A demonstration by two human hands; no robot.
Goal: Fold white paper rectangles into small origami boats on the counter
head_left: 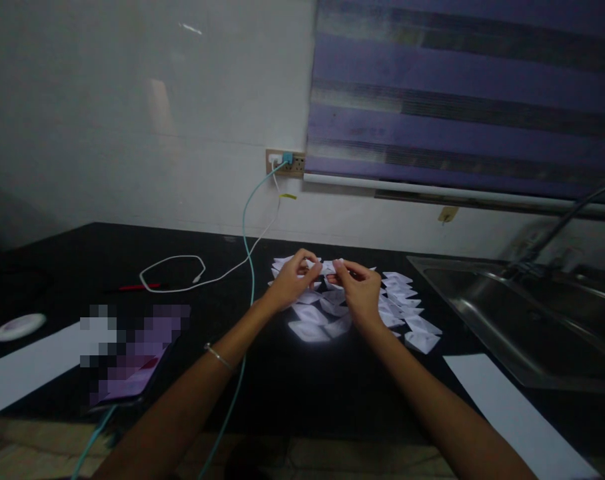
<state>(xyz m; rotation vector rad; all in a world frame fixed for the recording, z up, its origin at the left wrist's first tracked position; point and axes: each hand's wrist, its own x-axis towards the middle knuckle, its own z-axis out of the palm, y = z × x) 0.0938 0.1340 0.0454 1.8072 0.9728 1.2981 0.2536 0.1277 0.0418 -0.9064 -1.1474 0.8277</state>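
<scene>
Above the far part of the black counter, my left hand (pixel 291 281) and my right hand (pixel 361 292) face each other, fingertips pinched. Between them is a small piece of folded white paper (pixel 328 267), gripped at each end. Its exact shape is partly hidden by my fingers. Beneath and around the hands lie several folded white paper pieces (pixel 310 331), pointed and roughly diamond-shaped, in overlapping rows. More of these folded pieces (pixel 422 342) form columns to the right of my right hand.
A metal sink (pixel 482 313) with a faucet (pixel 557 230) lies right. White paper strips (pixel 512 407) flank both sides. At left are a phone (pixel 137 373), a tape roll (pixel 20 327) and a red pen (pixel 140 287). A teal cable (pixel 253 280) passes under my left forearm.
</scene>
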